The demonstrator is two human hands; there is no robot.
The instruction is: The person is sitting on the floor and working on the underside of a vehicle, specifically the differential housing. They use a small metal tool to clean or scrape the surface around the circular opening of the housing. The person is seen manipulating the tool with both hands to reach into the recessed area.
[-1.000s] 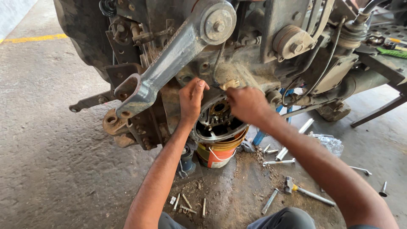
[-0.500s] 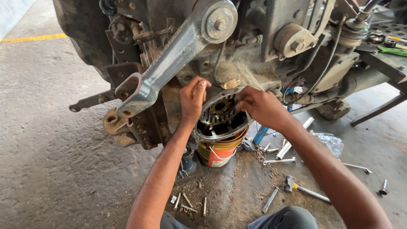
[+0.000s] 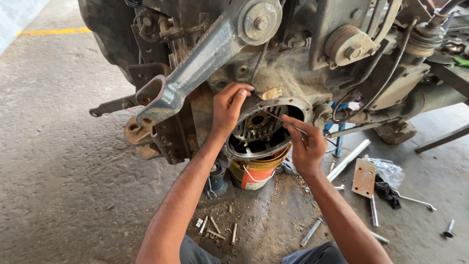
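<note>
Head view: a round housing opening [image 3: 266, 129] faced the person.
Left hand [image 3: 228, 105]: fingertips pinched at its upper rim, steadying something small.
Right hand [image 3: 307, 146]: gripped a thin rod [image 3: 286, 121] laid across the opening.
Bucket [image 3: 256, 171]: stood beneath, likely catching drips.

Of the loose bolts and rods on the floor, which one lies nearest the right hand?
The long pale rod lying slantwise just beside the right hand, nearly alongside the wrist. The short bolts sit lower down by the knees.
</note>
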